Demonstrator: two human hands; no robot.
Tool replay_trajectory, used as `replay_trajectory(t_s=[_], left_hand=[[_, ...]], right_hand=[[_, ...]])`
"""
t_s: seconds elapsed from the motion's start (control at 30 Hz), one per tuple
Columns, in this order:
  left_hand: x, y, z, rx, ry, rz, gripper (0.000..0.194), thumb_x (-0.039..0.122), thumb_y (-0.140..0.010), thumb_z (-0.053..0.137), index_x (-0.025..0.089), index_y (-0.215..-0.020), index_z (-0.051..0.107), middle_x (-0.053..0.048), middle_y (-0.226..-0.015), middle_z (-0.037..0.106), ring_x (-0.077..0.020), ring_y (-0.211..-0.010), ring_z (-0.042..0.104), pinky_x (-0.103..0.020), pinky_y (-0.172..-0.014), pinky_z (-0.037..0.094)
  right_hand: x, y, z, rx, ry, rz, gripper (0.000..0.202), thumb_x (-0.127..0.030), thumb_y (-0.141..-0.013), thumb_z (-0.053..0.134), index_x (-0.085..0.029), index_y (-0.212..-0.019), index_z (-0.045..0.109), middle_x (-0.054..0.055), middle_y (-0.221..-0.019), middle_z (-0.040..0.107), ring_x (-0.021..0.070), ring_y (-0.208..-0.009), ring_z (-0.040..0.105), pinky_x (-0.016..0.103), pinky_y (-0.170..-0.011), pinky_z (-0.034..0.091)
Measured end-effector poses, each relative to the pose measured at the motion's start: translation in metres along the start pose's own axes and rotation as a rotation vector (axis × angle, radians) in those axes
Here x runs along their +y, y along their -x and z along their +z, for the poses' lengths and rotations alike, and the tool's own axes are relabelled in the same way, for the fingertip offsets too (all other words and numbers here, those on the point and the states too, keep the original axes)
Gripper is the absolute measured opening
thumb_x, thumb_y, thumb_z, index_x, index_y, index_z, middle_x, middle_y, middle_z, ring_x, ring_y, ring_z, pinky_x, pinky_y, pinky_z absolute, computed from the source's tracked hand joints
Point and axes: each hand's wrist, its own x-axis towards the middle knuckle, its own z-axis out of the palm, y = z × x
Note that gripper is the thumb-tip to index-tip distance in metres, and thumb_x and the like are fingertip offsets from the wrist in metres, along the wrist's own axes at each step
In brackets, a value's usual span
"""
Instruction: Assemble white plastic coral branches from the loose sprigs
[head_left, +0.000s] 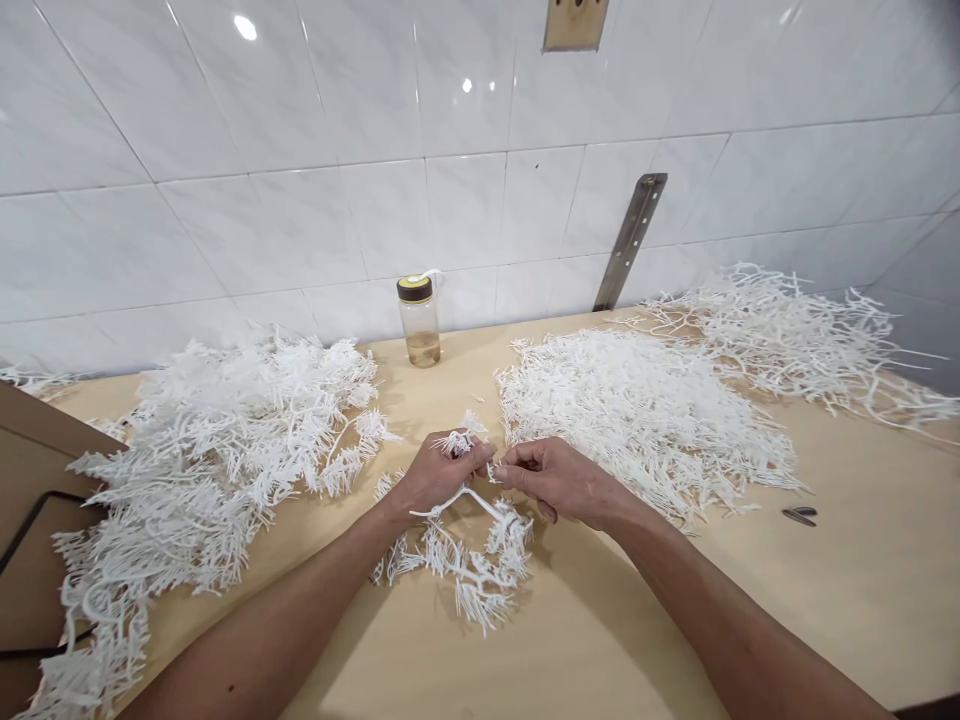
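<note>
My left hand [442,472] is closed on a white plastic branch [489,512], whose curved stem and feathery tufts hang below the fingers over the table. Just to the right, my right hand [551,480] pinches at a small white piece near the left fingertips; the piece is too small to make out fully. A large heap of tufted white branches [225,450] lies on the left. Beyond my right hand spreads a pile of loose white sprigs [630,410].
Bare white twigs [795,340] lie at the back right. A lidded bottle [421,325] with some liquid stands near the tiled wall. A metal bracket [630,242] leans there. Small dark snips [800,516] rest on the wooden table [862,590]. A cardboard box [45,440] borders the left.
</note>
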Motion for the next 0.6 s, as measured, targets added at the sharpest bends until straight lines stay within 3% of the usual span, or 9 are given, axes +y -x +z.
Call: replay_trajectory(t_s=[0.3,0.6], left_hand=[[-0.002,0.001,0.003,-0.025,0.048,0.003,0.043,0.057,-0.077,0.069,0.016,-0.064,0.061,0.001,-0.056,0.056,-0.0125,-0.055,0.051,-0.025,-0.055,0.041],[-0.017,-0.009,0.006,0.075,0.002,0.011,0.04,0.053,-0.075,0.069,0.017,-0.061,0.061,0.0,-0.059,0.06,-0.0141,-0.059,0.054,-0.026,-0.06,0.043]], right_hand=[[0.01,-0.004,0.007,-0.015,-0.006,-0.052,0.03,-0.046,-0.086,0.063,-0.017,-0.078,0.06,-0.001,-0.065,0.058,0.0101,-0.052,0.052,0.022,-0.045,0.038],[0.0,0.003,0.008,0.075,0.242,-0.248,0.018,-0.034,-0.09,0.056,-0.019,-0.079,0.058,-0.001,-0.07,0.057,0.0125,-0.061,0.048,0.025,-0.055,0.037]])
